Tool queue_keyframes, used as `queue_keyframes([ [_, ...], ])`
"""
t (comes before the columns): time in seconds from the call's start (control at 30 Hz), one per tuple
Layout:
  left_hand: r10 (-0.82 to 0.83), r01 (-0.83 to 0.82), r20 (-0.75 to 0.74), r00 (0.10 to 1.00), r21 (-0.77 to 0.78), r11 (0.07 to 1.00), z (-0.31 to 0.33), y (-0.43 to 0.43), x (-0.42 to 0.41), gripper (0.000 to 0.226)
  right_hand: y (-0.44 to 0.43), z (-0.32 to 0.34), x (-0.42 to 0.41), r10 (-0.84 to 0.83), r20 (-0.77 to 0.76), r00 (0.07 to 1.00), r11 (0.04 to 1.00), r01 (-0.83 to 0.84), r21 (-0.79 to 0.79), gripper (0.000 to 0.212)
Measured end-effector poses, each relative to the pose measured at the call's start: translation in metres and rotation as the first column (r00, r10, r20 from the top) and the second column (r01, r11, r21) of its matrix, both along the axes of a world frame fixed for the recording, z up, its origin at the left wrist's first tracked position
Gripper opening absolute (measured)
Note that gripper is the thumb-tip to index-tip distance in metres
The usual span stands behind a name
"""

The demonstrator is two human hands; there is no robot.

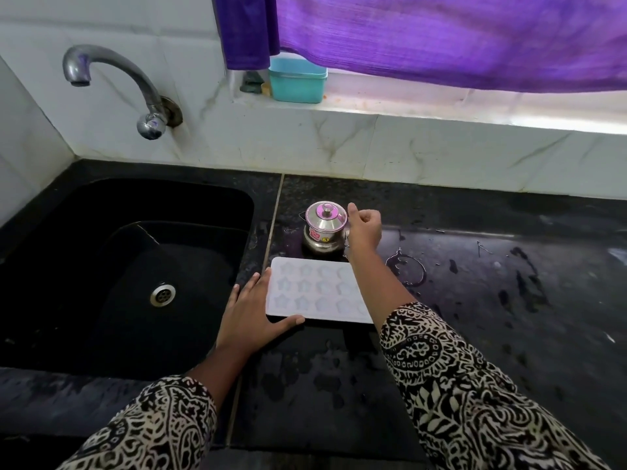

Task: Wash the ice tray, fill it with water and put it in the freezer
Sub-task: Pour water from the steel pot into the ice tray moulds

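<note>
A white ice tray (312, 286) with star-shaped cups lies flat on the black counter, just right of the sink. My left hand (252, 312) rests spread at the tray's near-left corner, thumb along its front edge. Behind the tray stands a small steel kettle (324, 228) with a lid and a knob. My right hand (363, 228) is curled at the kettle's right side, where its handle is hidden by my fingers. My right forearm crosses over the tray's right end and hides it.
A black sink (101, 266) with a steel drain (163, 294) lies to the left. A curved metal tap (112, 76) sticks out of the tiled wall above it. A teal tub (298, 81) sits on the window ledge under a purple curtain (441, 35). The counter (509, 283) is wet in patches.
</note>
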State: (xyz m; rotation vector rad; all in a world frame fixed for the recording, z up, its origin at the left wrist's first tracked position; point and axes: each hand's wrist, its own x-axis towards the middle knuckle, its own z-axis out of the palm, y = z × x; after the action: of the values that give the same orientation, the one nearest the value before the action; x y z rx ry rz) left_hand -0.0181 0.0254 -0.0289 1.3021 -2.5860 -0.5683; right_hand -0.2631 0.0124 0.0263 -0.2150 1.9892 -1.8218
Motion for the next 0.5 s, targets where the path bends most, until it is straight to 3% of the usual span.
queue_keyframes([
  [0.1, -0.003, 0.003, -0.013, 1.000, 0.009, 1.000, -0.001, 0.000, 0.001, 0.123, 0.014, 0.008, 0.000, -0.044, -0.075, 0.996, 0.999, 0.043, -0.021, 0.018],
  [0.33, -0.008, 0.008, -0.019, 1.000, 0.011, 1.000, 0.003, 0.002, 0.002, 0.127, 0.088, 0.018, 0.010, 0.059, -0.240, 0.969, 0.998, -0.066, -0.020, 0.014],
  [0.5, -0.008, 0.009, -0.038, 0.999, 0.028, 1.000, 0.005, 0.003, 0.004, 0.133, 0.143, 0.001, 0.005, 0.074, -0.257, 0.964, 0.996, -0.060, 0.060, 0.019],
])
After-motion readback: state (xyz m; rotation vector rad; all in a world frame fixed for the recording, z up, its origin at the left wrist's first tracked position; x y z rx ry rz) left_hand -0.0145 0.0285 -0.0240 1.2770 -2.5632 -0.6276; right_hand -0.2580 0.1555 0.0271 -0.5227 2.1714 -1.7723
